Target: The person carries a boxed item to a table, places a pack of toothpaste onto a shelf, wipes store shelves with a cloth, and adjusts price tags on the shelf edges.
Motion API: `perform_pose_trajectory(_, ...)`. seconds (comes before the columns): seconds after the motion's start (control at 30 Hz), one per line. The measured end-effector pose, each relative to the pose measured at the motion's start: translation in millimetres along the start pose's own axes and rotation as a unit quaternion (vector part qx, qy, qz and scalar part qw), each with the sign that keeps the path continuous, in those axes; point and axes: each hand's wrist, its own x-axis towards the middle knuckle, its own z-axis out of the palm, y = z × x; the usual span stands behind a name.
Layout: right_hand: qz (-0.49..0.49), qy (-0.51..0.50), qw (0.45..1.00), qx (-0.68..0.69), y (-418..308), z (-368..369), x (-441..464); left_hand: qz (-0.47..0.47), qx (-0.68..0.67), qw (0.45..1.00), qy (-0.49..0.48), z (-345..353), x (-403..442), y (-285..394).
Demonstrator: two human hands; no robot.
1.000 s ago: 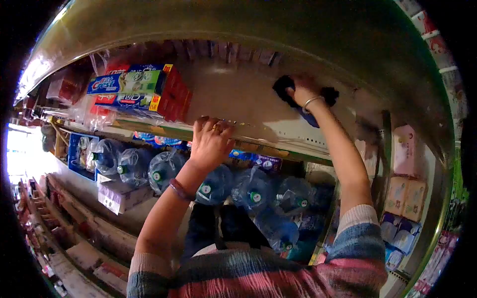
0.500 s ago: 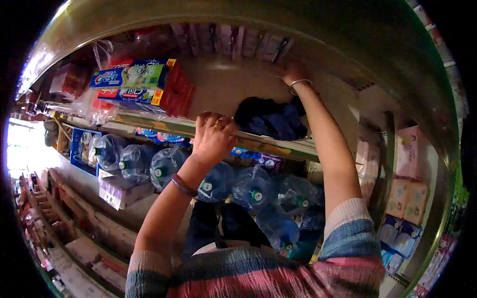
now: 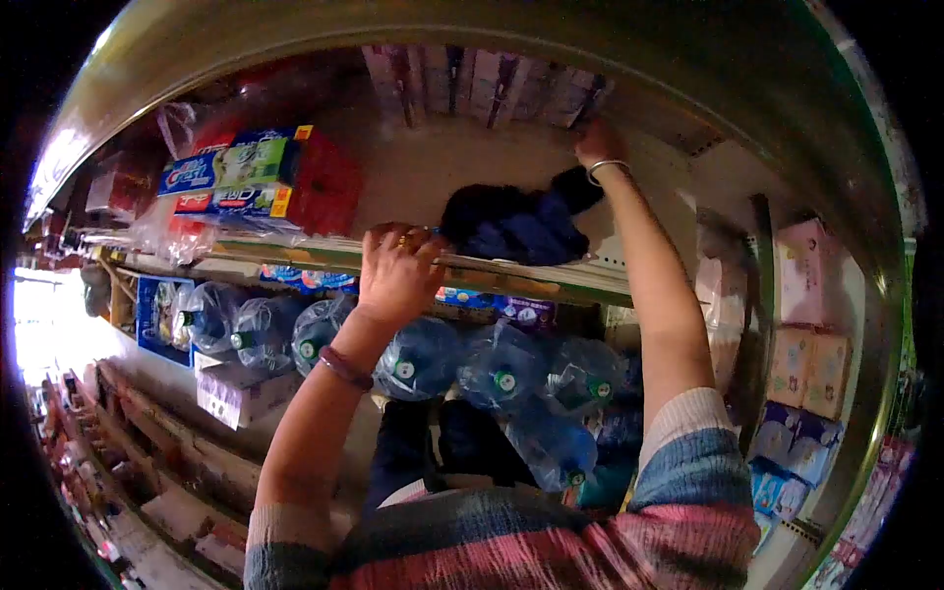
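Observation:
My left hand (image 3: 398, 275), with a ring on a finger and a bangle at the wrist, rests at the shelf's front edge (image 3: 315, 254), its fingers curled over it. My right hand (image 3: 598, 147) reaches deep onto the same shelf, close to a row of upright pale packages (image 3: 492, 88) at the back. Its fingers are dark and smeared, so what they touch is unclear. Between the hands lies a crumpled dark blue cloth (image 3: 521, 226), one end stretching up near my right wrist. Left of it are stacked toothpaste boxes (image 3: 236, 172).
Below the shelf stand several big blue plastic bottles (image 3: 418, 359) in clear wrap and a white carton (image 3: 241, 388). Tissue packs (image 3: 808, 379) fill a side shelf at right. A metal shelf rim (image 3: 472, 29) arches overhead.
The view has shifted slightly. My right hand appears a little farther right, and the cloth's upper end shows more plainly beside it. My left hand stays at the shelf edge.

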Motion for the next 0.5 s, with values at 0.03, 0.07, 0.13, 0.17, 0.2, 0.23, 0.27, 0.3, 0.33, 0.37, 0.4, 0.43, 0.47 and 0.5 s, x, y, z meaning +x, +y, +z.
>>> perform_pose_trajectory(0.03,-0.013,0.055,0.998,0.016,8,-4,-6,0.0,-0.028,0.999,-0.022,-3,2,-1)
perform_pose_trajectory(0.07,-0.027,0.109,0.993,0.032,17,-7,-13,0.0,-0.056,0.997,-0.044,-8,4,-2)
perform_pose_trajectory(0.13,-0.016,0.117,0.993,0.025,26,-25,-27,-0.028,-0.137,0.983,-0.119,-20,18,-7)
perform_pose_trajectory(0.17,0.011,0.069,0.998,0.004,31,-38,-35,-0.055,-0.228,0.969,-0.074,-6,26,-16)
perform_pose_trajectory(0.2,0.024,0.058,0.998,0.004,39,-41,-37,-0.084,-0.317,0.944,-0.028,22,35,-29)
perform_pose_trajectory(0.23,0.037,0.048,0.998,0.004,47,-44,-40,-0.112,-0.403,0.908,0.019,49,47,-39)
perform_pose_trajectory(0.27,0.037,0.079,0.996,0.025,62,-37,-38,-0.058,-0.297,0.95,0.07,74,72,-49)
perform_pose_trajectory(0.3,0.045,0.104,0.993,0.025,79,-30,-36,-0.052,-0.265,0.96,0.073,79,94,-45)
perform_pose_trajectory(0.33,0.052,0.13,0.99,0.026,95,-22,-35,-0.047,-0.232,0.969,0.076,83,115,-41)
perform_pose_trajectory(0.37,0.064,0.146,0.987,0.006,112,-12,-33,-0.092,-0.275,0.957,0.027,71,130,-25)
perform_pose_trajectory(0.4,0.073,0.162,0.984,-0.013,125,-10,-32,-0.14,-0.312,0.94,-0.019,59,145,-7)
perform_pose_trajectory(0.43,0.062,0.195,0.978,-0.039,133,-14,-35,-0.145,-0.333,0.931,-0.039,56,155,0)
perform_pose_trajectory(0.47,0.049,0.225,0.971,-0.063,140,-15,-39,-0.134,-0.359,0.922,-0.055,55,160,8)
perform_pose_trajectory(0.5,0.035,0.252,0.963,-0.086,144,-14,-45,-0.107,-0.391,0.912,-0.069,57,166,16)
